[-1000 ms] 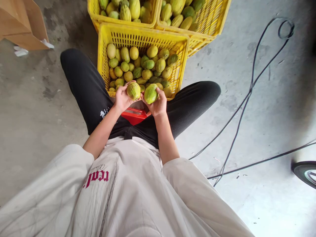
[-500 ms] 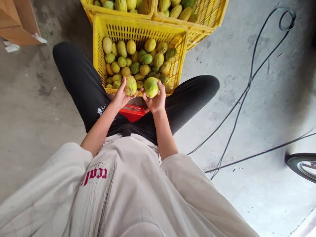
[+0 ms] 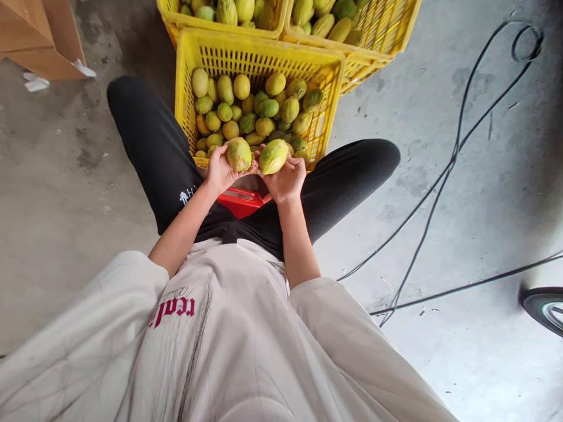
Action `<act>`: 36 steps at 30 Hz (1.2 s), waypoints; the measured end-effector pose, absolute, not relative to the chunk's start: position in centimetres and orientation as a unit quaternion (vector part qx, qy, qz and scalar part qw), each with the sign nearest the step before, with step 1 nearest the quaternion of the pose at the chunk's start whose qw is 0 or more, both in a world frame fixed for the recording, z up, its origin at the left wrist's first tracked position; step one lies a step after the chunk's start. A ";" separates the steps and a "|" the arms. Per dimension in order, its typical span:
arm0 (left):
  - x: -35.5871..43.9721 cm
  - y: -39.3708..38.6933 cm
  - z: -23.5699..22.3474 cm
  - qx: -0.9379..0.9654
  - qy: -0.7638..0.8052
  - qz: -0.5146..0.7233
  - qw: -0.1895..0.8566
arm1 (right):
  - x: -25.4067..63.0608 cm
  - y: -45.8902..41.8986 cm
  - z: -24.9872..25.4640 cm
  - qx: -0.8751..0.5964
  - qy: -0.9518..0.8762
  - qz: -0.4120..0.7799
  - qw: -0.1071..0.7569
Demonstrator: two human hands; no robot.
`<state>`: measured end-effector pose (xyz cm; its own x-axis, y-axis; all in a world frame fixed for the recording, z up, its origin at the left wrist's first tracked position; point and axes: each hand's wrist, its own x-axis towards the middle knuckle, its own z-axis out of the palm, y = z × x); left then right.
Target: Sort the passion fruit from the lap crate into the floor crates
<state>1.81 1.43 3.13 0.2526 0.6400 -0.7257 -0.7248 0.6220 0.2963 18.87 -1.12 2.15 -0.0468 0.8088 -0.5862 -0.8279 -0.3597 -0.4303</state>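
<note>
My left hand (image 3: 220, 172) is closed round a small yellow-green melon-like fruit (image 3: 239, 155) with brownish marks on its skin. Beside it, my right hand (image 3: 288, 180) grips a second melon-like fruit (image 3: 273, 156), paler green-yellow and lying tilted. The two fruits are held close together over the near rim of a yellow plastic crate (image 3: 259, 48). Inside that crate lie several similar green and yellow fruits (image 3: 225, 89), some smooth and some ribbed. Under my hands, between my legs, a red plastic piece (image 3: 241, 205) partly shows.
Two more yellow crates (image 3: 402, 26) of fruit adjoin the far side. An open cardboard box (image 3: 61, 44) stands at the upper left. Black cable (image 3: 457, 153) loops over the concrete floor on the right, near a wheel (image 3: 545, 308).
Both fruits have turned in my hands: the left one now shows a browner side, and the right one lies more tilted. The whole scene has shifted slightly right in view.
</note>
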 end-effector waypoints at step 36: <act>1.9 0.9 3.7 -0.012 0.446 0.422 0.789 | 18.7 -1.1 1.1 -0.451 0.009 0.711 0.539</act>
<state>1.88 0.89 3.71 0.2457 0.6552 -0.7144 -0.6759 0.6441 0.3582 18.72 -1.12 1.08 -0.0125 0.7585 -0.6516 -0.7742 -0.4197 -0.4737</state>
